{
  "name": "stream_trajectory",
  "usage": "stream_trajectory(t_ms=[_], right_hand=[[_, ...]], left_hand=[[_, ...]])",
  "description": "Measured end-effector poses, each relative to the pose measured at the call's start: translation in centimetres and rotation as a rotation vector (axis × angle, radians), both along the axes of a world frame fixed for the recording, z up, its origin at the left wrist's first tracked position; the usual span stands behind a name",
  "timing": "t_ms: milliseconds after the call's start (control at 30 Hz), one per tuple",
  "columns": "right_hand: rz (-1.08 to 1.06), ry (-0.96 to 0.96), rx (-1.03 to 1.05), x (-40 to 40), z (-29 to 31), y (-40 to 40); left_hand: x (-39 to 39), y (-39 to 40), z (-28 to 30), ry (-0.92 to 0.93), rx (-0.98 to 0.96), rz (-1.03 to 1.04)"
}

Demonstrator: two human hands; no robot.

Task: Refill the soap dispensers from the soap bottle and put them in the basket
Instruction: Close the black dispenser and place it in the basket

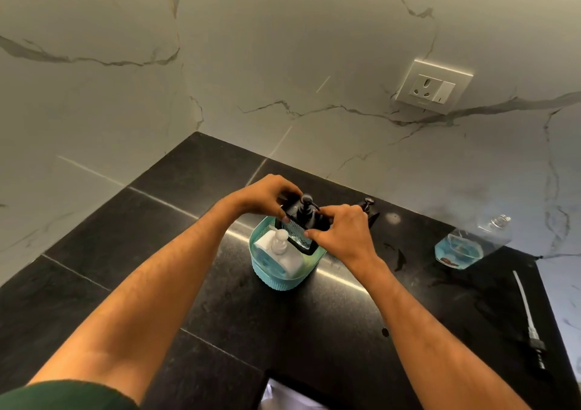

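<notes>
A teal basket [276, 276] stands on the black counter. Inside it, at the near left, is a white soap dispenser [281, 249] with a white pump. A black-framed clear dispenser [300, 224] with a black pump sits partly in the basket's far right side. My left hand [264, 194] grips its top from the left and my right hand [341, 229] grips it from the right. A clear soap bottle [462, 246] with blue liquid, its cap off, stands to the right.
Another black pump head [367, 203] shows just behind my right hand. A loose pump with a long white tube [528, 318] lies at the right on the counter [157, 236]. A wall socket [434, 87] is on the marble wall. Small spills mark the counter near the bottle.
</notes>
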State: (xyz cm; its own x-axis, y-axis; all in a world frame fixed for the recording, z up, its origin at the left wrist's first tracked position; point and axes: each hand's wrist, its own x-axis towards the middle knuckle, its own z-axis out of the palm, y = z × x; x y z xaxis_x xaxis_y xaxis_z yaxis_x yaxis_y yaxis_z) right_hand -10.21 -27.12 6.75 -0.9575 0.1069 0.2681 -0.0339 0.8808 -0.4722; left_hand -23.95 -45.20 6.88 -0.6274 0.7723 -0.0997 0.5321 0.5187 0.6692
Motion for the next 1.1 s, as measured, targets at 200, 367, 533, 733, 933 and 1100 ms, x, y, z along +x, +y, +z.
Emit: stream_trajectory(t_ms=[200, 367, 533, 733, 933, 1100], right_hand=[[-0.022, -0.092, -0.042, -0.4, -2.6, -0.5], [-0.019, -0.151, -0.049, -0.5, -4.0, -0.5], [-0.022, -0.195, -0.103, -0.6, -5.0, -0.4], [-0.026, -0.218, -0.134, -0.7, -5.4, 0.0], [-0.021, -0.251, -0.115, -0.9, -5.3, 0.2], [0.006, -0.276, -0.080, -1.1, -4.7, 0.4]], left_hand=[[-0.9, -0.1, -2.1, 0.018, -0.089, -0.069], [-1.3, 0.0, -3.4, 0.028, -0.107, -0.102], [-1.5, -0.2, -4.4, 0.047, -0.112, -0.129], [-1.8, -0.4, -5.2, 0.038, -0.100, -0.148], [-2.0, -0.7, -5.9, -0.013, -0.109, -0.145], [-2.1, -0.4, -5.8, -0.018, -0.124, -0.137]])
